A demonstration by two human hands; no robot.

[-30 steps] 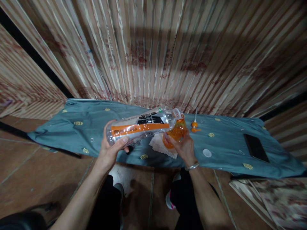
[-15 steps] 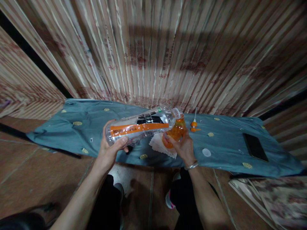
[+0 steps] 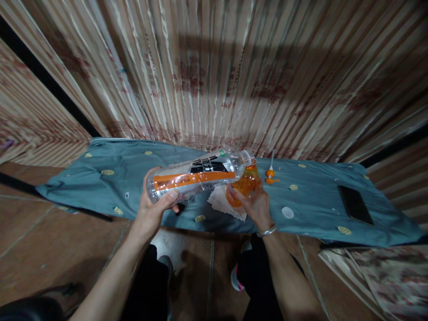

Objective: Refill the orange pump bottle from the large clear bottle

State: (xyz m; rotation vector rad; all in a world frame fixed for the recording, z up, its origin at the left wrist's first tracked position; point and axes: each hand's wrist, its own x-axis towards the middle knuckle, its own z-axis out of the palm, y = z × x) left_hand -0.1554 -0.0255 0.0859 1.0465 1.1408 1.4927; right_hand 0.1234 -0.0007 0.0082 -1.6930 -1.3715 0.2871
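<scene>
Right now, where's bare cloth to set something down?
Left end of the teal cloth, left of the left hand; also between the orange pump and phone, beyond the white disc. Crowded at centre: clear bottle, orange bottle, right hand, white sheet.

Clear, glossy plastic is noted on the large bottle point(image 3: 196, 177), which is wrapped in a shiny label point(image 3: 210, 166); translucent, glossy orange plastic is noted on the smaller bottle point(image 3: 246, 179). The table covering point(image 3: 100, 187) is made of matt, creased cloth. Smooth, polished metal is suggested by the bracelet point(image 3: 268, 231).
</scene>
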